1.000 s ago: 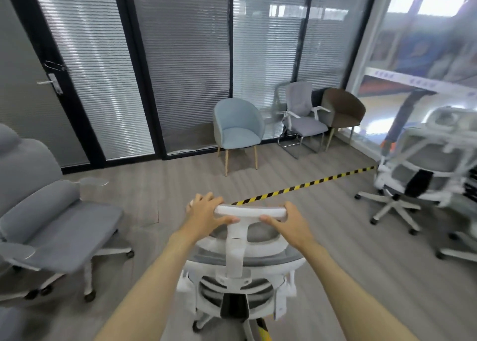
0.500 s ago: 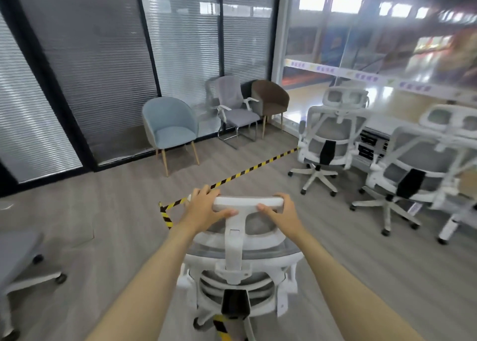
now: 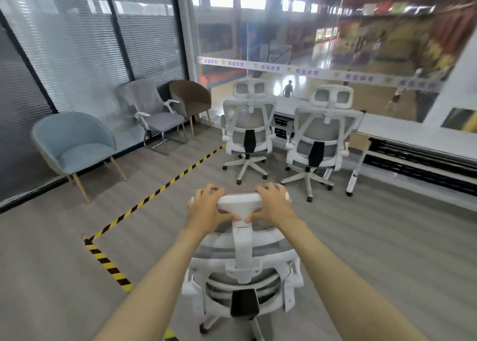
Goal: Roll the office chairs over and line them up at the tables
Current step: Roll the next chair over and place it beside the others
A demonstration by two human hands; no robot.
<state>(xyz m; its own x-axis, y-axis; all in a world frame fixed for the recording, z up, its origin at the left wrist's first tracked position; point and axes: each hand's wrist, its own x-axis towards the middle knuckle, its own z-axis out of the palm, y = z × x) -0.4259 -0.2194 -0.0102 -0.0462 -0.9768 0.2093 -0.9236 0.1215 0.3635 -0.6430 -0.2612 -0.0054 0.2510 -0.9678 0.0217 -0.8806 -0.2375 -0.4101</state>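
The left hand [image 3: 206, 209] and the right hand [image 3: 275, 205] both gripped the white plastic headrest [image 3: 238, 200] of a white-framed grey mesh office chair [image 3: 242, 271], one hand at each end of the bar. The left fingers [image 3: 209, 189] curled over the top edge and down its far side. The left thumb was tucked beneath, against the headrest's central stem. The right fingers [image 3: 268, 187] wrapped the top edge the same way, with the thumb pressed under the bar from the other side of the stem. Only a short stretch of bare headrest showed between the two sets of fingers. The rest of the chair hung below the fingers and nearer the person, with its back towards them. It stood on the grey wood-look floor [image 3: 387, 237].

Beyond the fingertips, well apart from them, a second white mesh office chair [image 3: 247, 131] and a third white mesh office chair [image 3: 321, 137] stood side by side. Both faced away, drawn up to a long white table [image 3: 413, 131] that ran along a glass wall [image 3: 335, 44].

A line of yellow-and-black striped floor tape [image 3: 154, 196] crossed the floor to the left of the left fingers. Past it, further left and ahead, stood a pale blue upholstered tub chair [image 3: 74, 147], a grey fabric armchair with white arms [image 3: 154, 111] and a brown tub chair [image 3: 191, 98].
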